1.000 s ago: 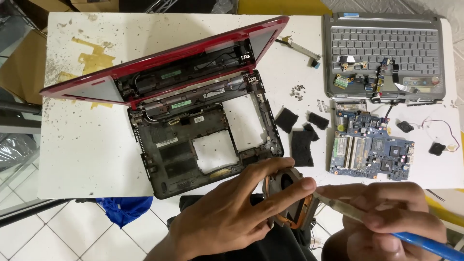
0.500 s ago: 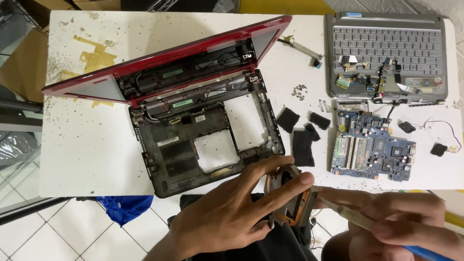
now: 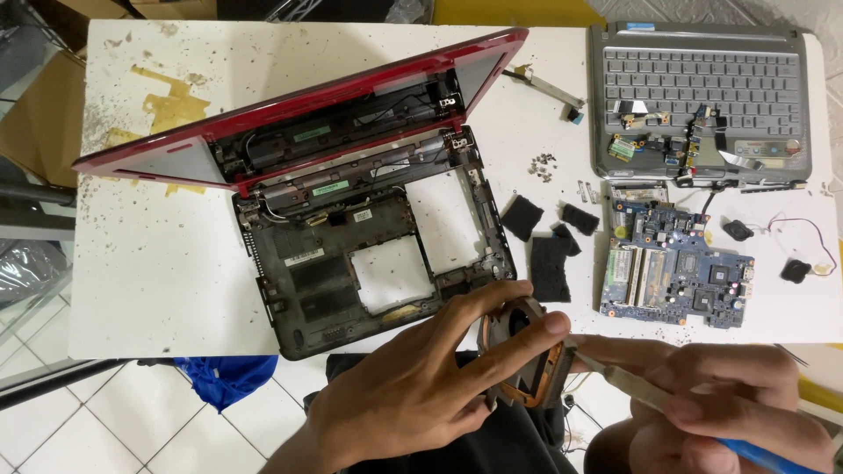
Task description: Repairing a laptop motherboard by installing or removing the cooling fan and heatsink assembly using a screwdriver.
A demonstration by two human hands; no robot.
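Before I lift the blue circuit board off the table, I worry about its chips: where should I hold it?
Probably pinch the blue circuit board by its bare side edges, coming in from the near edge of the table. It lies flat with its components facing up, and the grey keyboard panel crowds its far side.

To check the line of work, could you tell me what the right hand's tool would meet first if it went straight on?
Most likely the cooling fan in the left hand; the right hand aims its tool there, tip almost touching.

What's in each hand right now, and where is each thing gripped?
The left hand pinches the laptop cooling fan by its upper rim and side. The right hand grips a blue-handled tool along its shaft, the tip at the fan.
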